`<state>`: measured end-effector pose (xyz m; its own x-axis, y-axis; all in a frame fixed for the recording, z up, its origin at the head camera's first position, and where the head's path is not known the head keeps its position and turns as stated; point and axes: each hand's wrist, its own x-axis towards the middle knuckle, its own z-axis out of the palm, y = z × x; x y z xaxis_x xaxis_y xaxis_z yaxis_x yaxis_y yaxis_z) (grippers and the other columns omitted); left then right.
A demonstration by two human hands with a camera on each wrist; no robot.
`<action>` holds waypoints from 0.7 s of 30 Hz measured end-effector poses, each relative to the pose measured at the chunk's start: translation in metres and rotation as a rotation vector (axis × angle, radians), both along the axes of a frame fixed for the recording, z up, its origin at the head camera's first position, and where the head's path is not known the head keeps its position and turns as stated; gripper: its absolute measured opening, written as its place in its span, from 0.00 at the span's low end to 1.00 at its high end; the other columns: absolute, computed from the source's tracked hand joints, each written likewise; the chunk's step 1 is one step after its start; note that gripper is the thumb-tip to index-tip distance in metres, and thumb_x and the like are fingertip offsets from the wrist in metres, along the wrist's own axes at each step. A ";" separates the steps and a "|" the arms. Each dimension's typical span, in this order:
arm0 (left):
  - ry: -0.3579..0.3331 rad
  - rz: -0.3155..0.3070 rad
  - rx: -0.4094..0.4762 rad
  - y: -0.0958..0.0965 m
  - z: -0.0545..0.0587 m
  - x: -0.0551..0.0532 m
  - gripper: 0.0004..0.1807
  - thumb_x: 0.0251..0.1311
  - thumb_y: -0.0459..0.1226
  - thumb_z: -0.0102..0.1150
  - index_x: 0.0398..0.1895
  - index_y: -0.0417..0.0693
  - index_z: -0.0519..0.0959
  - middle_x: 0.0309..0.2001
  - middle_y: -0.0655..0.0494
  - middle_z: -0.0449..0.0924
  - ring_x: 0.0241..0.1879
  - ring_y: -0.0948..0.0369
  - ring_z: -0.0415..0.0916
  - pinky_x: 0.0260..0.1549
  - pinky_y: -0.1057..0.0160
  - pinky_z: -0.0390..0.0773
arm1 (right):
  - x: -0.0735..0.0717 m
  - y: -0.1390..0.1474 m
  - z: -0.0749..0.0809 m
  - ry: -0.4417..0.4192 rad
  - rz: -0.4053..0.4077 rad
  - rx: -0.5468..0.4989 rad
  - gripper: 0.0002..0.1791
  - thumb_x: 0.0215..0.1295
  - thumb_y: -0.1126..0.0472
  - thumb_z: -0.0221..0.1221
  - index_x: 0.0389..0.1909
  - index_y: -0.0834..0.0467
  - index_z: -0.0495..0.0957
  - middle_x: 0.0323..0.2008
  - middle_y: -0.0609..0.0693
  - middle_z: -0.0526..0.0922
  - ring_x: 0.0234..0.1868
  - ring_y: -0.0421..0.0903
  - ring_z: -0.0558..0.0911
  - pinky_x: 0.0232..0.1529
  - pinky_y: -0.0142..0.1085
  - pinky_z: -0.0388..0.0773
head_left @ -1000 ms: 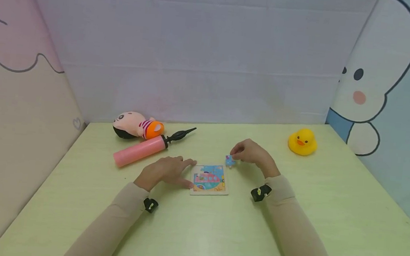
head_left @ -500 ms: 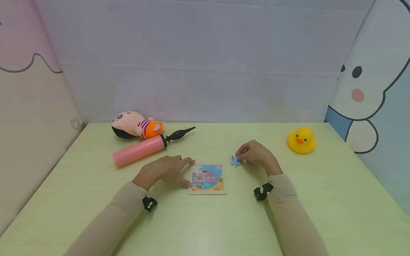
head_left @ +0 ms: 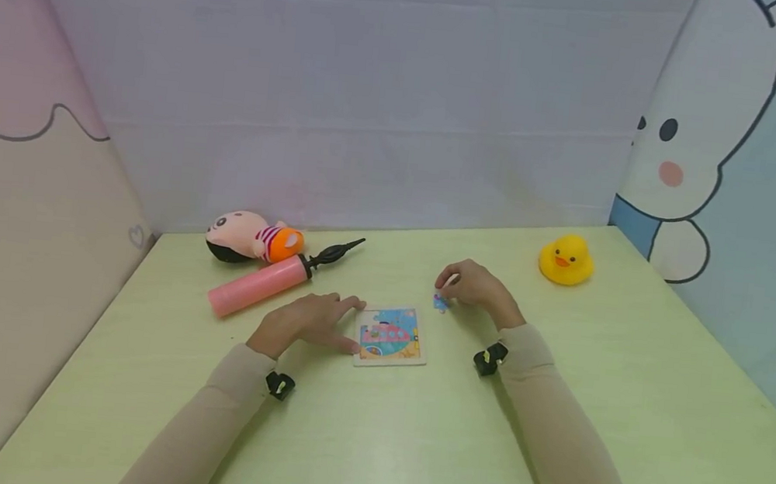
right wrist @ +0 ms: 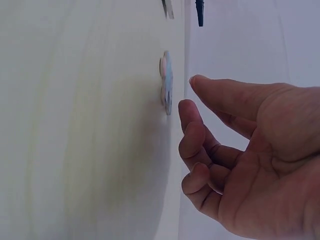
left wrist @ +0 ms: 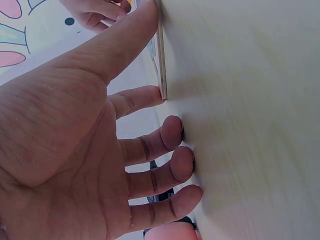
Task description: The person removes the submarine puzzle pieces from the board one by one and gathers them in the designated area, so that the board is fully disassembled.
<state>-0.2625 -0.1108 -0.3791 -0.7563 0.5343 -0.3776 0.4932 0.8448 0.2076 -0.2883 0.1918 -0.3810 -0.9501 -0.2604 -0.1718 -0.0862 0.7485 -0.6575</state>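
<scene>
A small square jigsaw puzzle (head_left: 393, 339) with a light frame lies mid-table, showing a pink submarine-like shape on blue; a pale bare patch shows near its far left corner. My left hand (head_left: 306, 321) touches its left side with thumb and index finger spread to the two corners; in the left wrist view the other fingertips rest on the table. Beyond its far right corner lies a loose blue jigsaw piece (head_left: 441, 302). Over that piece hovers my right hand (head_left: 475, 284); in the right wrist view its thumb and fingers stand apart from the piece (right wrist: 167, 84), with nothing between them.
A pink hand pump (head_left: 259, 286) with a black nozzle lies behind the left hand. Past it is a doll (head_left: 241, 233) in orange and stripes. A yellow rubber duck (head_left: 565, 261) sits at the back right. A wall (head_left: 373, 100) borders the table's far edge.
The right hand has slid the jigsaw piece slightly right, away from the puzzle, and its fingers have come off it. The left hand has stayed at the puzzle; the head view has shifted a little.
</scene>
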 end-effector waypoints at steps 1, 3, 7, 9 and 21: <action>0.004 -0.003 0.002 0.000 0.000 0.000 0.45 0.59 0.61 0.64 0.75 0.57 0.60 0.66 0.38 0.68 0.56 0.41 0.73 0.59 0.38 0.70 | 0.000 -0.003 0.001 0.004 0.008 0.005 0.07 0.68 0.65 0.61 0.44 0.62 0.82 0.42 0.57 0.83 0.36 0.48 0.75 0.37 0.36 0.71; 0.011 -0.010 0.006 -0.001 -0.001 0.000 0.45 0.59 0.61 0.64 0.75 0.56 0.60 0.66 0.38 0.68 0.56 0.41 0.73 0.58 0.38 0.70 | 0.000 -0.007 0.002 0.009 0.024 0.012 0.06 0.68 0.65 0.61 0.43 0.61 0.82 0.43 0.58 0.84 0.37 0.48 0.77 0.37 0.36 0.72; 0.011 -0.011 0.008 -0.001 -0.001 0.000 0.45 0.59 0.60 0.64 0.75 0.56 0.60 0.65 0.38 0.68 0.56 0.41 0.73 0.58 0.38 0.70 | 0.002 -0.017 0.003 0.011 0.073 0.010 0.07 0.69 0.65 0.60 0.44 0.60 0.83 0.43 0.57 0.85 0.36 0.47 0.78 0.35 0.35 0.72; 0.007 -0.006 0.009 -0.002 0.000 0.000 0.45 0.59 0.60 0.65 0.75 0.56 0.60 0.66 0.38 0.68 0.56 0.41 0.73 0.59 0.38 0.70 | 0.003 -0.023 0.004 0.004 0.095 -0.005 0.07 0.69 0.66 0.59 0.44 0.60 0.83 0.42 0.56 0.85 0.33 0.47 0.78 0.32 0.35 0.72; 0.001 0.000 -0.004 0.001 0.004 0.002 0.44 0.59 0.61 0.65 0.75 0.56 0.61 0.64 0.39 0.70 0.53 0.43 0.75 0.57 0.38 0.72 | 0.015 -0.067 0.001 0.009 0.249 0.068 0.10 0.67 0.65 0.63 0.47 0.54 0.84 0.35 0.50 0.82 0.36 0.45 0.77 0.39 0.35 0.74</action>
